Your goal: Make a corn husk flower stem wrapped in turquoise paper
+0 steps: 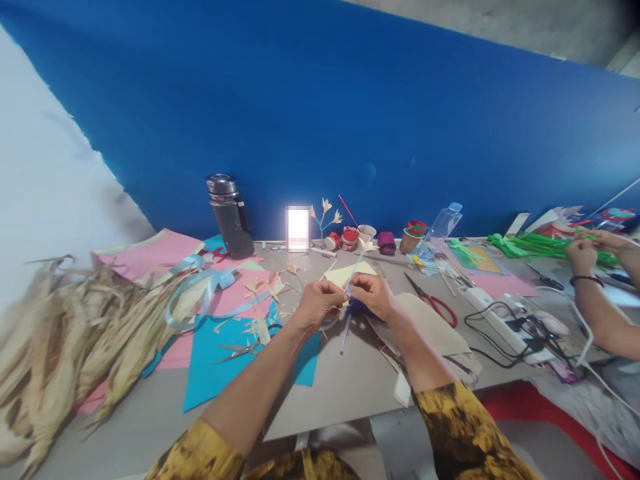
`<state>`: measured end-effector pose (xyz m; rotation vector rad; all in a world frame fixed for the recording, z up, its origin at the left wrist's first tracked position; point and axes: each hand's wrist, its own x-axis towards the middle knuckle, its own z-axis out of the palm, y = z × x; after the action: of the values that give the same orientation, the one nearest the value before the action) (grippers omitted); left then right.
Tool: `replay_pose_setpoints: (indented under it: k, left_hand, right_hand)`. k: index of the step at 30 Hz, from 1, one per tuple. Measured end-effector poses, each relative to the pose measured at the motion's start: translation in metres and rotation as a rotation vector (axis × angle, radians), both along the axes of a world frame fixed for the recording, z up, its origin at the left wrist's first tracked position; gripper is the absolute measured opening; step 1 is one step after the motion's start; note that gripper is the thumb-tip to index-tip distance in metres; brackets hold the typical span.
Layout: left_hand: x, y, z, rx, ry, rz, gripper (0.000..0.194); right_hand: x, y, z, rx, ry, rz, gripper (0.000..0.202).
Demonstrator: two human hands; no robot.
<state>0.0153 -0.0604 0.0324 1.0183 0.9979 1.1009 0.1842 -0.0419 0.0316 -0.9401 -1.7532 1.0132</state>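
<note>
Both of my hands meet over the middle of the table on a corn-husk flower [367,246] with a thin, light blue stem. My left hand [319,304] pinches the stem's lower part between thumb and fingertips. Close against it, my right hand [373,295] is also closed on the stem; its fingertips partly hide the grip. The pale petals point up and away from me. A pale strip [345,335] hangs below my fingers; whether it joins the stem I cannot tell. Left of my hands, small scissors [243,351] lie on blue paper [203,373] among husk scraps.
Dried corn husks [65,340] and a light blue ribbon [173,310] lie at left. Behind stand a dark thermos [231,217] and finished husk flowers [325,208]. Red-handled scissors [443,308] and a power strip [500,320] are at right, near another person's hands [583,257].
</note>
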Motion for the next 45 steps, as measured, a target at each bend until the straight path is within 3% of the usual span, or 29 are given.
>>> replay_pose_setpoints:
  k: [5, 7, 11, 14, 21, 34, 39, 41, 45]
  left_hand:
    - [0.005, -0.006, 0.002, 0.114, 0.092, 0.133, 0.024]
    - [0.003, -0.008, 0.004, 0.075, 0.030, 0.029, 0.026]
    - [-0.005, -0.007, 0.005, -0.089, -0.130, -0.323, 0.035]
    - [-0.008, -0.005, 0.003, -0.148, -0.203, -0.376, 0.034]
    - [0.000, -0.005, -0.001, -0.109, -0.099, -0.151, 0.021]
    - [0.010, -0.015, 0.006, 0.101, 0.198, 0.118, 0.012]
    - [0.014, -0.017, 0.004, 0.200, 0.207, 0.238, 0.016]
    - [0.011, -0.016, 0.005, 0.169, 0.167, 0.165, 0.017]
    - [0.001, -0.012, 0.012, 0.042, 0.015, -0.172, 0.025]
  right_hand:
    - [-0.001, -0.002, 0.001, 0.006, 0.002, -0.034, 0.015]
    - [0.001, -0.003, 0.001, -0.017, 0.028, -0.026, 0.016]
    - [0.006, -0.004, 0.001, -0.092, 0.152, -0.003, 0.023]
    - [0.008, -0.005, 0.003, -0.120, 0.198, -0.015, 0.024]
    - [0.005, -0.006, 0.004, -0.131, 0.196, -0.017, 0.027]
    - [0.004, -0.006, 0.004, -0.100, 0.155, -0.009, 0.017]
    - [0.001, -0.006, 0.002, -0.022, 0.099, -0.093, 0.014]
    - [0.003, -0.005, 0.000, -0.013, 0.109, -0.096, 0.016]
    - [0.007, -0.004, -0.002, -0.079, 0.164, -0.051, 0.021]
